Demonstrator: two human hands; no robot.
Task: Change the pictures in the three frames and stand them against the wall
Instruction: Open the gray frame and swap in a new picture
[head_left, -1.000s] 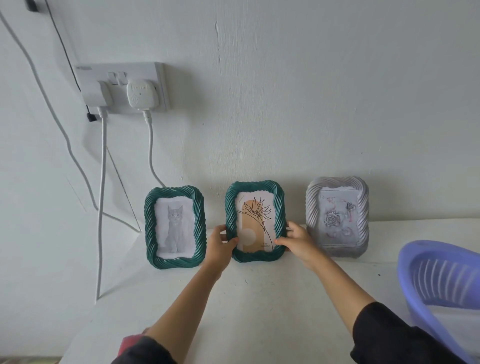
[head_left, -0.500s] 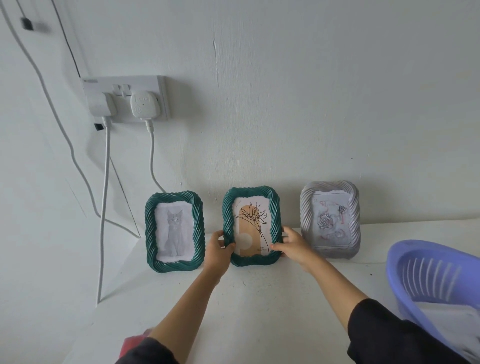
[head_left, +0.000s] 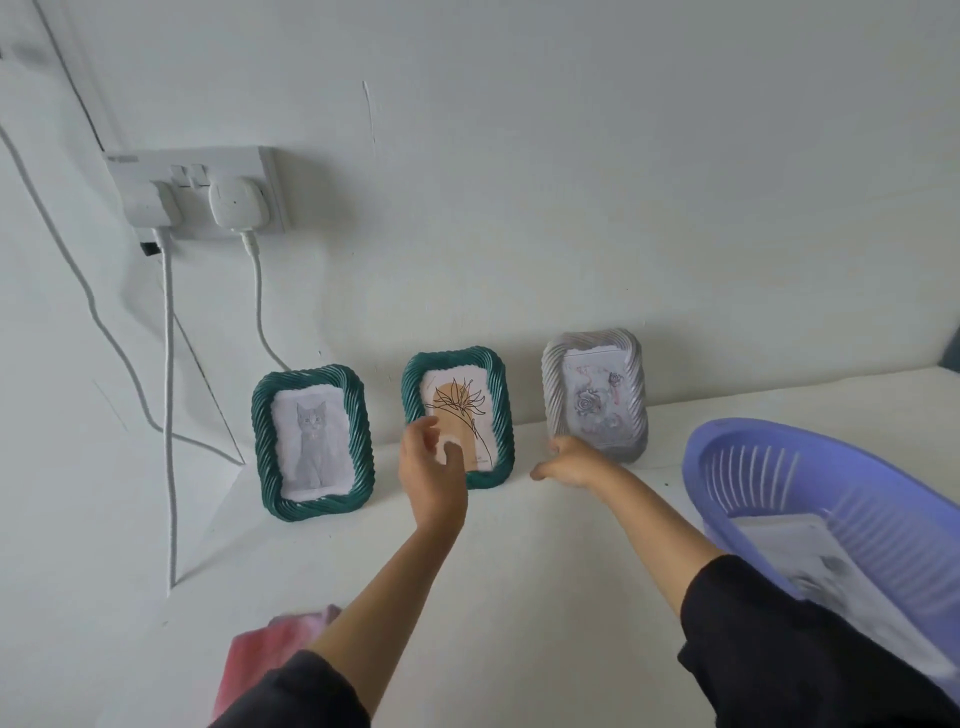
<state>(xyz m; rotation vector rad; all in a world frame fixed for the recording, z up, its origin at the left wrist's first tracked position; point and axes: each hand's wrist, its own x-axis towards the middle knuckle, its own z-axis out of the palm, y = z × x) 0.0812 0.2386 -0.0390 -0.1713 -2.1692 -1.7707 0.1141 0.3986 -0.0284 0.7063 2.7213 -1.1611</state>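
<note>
Three frames lean against the white wall on a white table (head_left: 519, 571). At the left stands a green frame with a grey cat picture (head_left: 311, 441). In the middle is a green frame with a line-drawn flower (head_left: 460, 415). At the right is a grey frame with a rose picture (head_left: 595, 397). My left hand (head_left: 431, 473) hovers in front of the middle frame with relaxed fingers and holds nothing. My right hand (head_left: 569, 462) hangs loose between the middle and grey frames, near the grey frame's lower left corner; whether it touches it I cannot tell.
A purple plastic basket (head_left: 831, 499) with paper inside sits at the right. A double wall socket (head_left: 197, 195) with two white plugs is up left, and its cables hang down beside the cat frame. A pink cloth (head_left: 270, 654) lies near the table's front edge.
Both hands have let go of the middle green frame and drawn back from it. The frame now leans against the wall by itself. The right hand has shifted toward the grey frame.
</note>
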